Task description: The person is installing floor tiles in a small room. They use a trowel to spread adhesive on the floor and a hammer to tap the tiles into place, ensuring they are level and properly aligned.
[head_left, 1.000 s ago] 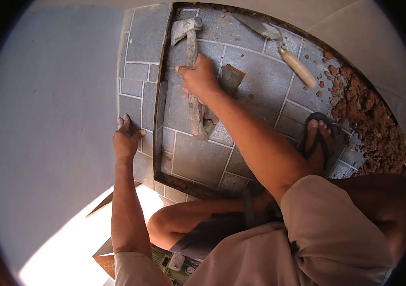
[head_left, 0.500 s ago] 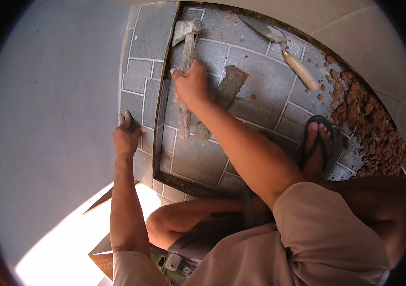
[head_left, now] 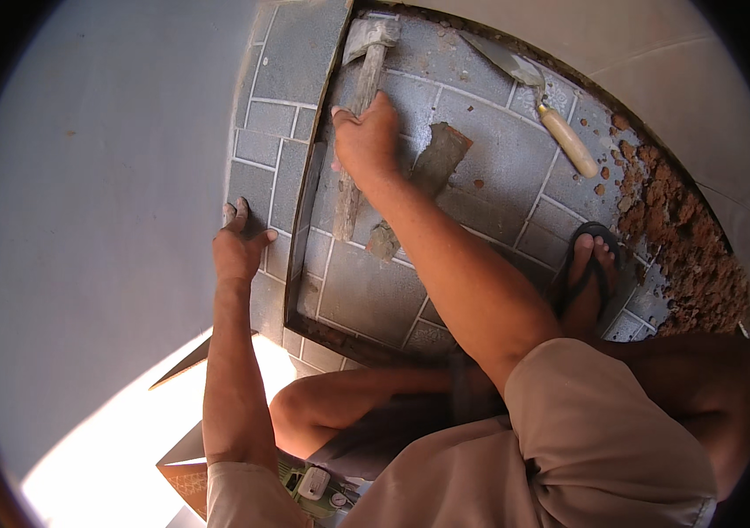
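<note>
My right hand [head_left: 366, 141] is closed around the wooden handle of a hammer [head_left: 370, 72]. Its head is broad, blade-like and caked with pale dried mortar, and it lies over the tiles at the far end, beside a narrow upright metal edge. My left hand [head_left: 241, 246] rests on the grey tiled strip [head_left: 252, 183] against the wall, thumb and fingers apart, holding nothing. Close to my right hand is a mortar-smeared brick piece [head_left: 441, 157], partly covered by my forearm. A smaller mortar-covered lump [head_left: 383, 240] lies near the handle's lower end.
A pointed trowel [head_left: 568, 141] with a wooden handle lies at the far right. Reddish-brown rubble [head_left: 683, 229] is heaped along the curved border, near my sandalled foot [head_left: 590, 264]. A plain grey wall [head_left: 102, 220] rises on the left. A brown box [head_left: 183, 471] stands at lower left.
The whole view has turned slightly. The hammer has shifted a little farther away, with my right hand still around its handle. My left hand remains on the tiles by the wall.
</note>
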Tool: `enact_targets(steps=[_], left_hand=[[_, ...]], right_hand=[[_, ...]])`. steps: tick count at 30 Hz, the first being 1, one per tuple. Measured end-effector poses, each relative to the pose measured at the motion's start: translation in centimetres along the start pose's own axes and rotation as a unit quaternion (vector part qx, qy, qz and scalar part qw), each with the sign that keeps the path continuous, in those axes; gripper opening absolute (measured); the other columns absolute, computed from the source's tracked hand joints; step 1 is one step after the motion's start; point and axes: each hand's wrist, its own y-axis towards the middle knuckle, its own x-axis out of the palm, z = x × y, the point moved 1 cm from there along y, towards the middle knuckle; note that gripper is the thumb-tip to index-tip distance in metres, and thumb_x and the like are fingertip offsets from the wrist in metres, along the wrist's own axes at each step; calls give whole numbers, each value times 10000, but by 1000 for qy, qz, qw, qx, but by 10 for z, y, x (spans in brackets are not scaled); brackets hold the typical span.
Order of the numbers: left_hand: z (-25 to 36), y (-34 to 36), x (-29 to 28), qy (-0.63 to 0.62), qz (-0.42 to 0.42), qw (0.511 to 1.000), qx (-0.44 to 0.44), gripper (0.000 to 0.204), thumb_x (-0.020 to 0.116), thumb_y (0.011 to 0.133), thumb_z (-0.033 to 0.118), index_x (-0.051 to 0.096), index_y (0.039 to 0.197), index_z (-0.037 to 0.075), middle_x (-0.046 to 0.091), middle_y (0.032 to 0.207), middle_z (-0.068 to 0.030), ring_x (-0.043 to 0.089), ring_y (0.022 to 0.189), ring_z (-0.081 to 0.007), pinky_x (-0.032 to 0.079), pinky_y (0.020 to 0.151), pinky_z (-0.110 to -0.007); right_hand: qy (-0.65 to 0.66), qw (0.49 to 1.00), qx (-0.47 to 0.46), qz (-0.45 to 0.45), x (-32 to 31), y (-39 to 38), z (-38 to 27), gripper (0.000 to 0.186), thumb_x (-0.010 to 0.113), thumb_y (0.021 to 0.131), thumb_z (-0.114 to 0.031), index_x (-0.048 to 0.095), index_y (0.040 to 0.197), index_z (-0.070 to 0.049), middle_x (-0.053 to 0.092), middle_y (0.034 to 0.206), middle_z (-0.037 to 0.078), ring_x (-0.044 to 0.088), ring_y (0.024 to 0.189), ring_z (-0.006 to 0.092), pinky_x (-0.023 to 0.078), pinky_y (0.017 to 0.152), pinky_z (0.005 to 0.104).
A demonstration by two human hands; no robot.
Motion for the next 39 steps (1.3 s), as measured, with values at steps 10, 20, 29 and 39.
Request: enact_targets(steps=[10,20,29,39], left_hand=[[15,-5,-5,-10,-10,1000,-2,930,929,752,108,507,1579,48,433,1588,-352,453,1519,-375,421,1236,-403],[1,0,2,-5,3,1000,-7,945,968,734,182,537,1572,105,426,1615,-306,455,1515,-372,428,1240,-388],[-5,0,5,7,24,1000,19,967,977,712,176,539,1572,105,453,1589,-314,500,1477,-386,469,1206,-399],[-2,0,5,-10,12,1000,4,950,966,728,174,537,1573,107,441,1599,-316,477,1499,-380,442,1230,-393]], right_hand=[[0,999,8,-32,-8,24,-7,333,700,977,-75,501,1177,100,663,874,249,710,542,357,573,423,424],[20,998,24,-53,-9,17,17,339,713,970,-68,509,1177,107,675,890,252,733,596,363,580,387,419],[3,1000,-31,-3,-9,2,22,336,745,970,-118,555,1152,91,701,933,243,749,633,366,619,438,435],[8,1000,-1,-2,-6,3,27,289,732,972,-131,552,1086,64,717,910,245,730,552,333,615,553,443]])
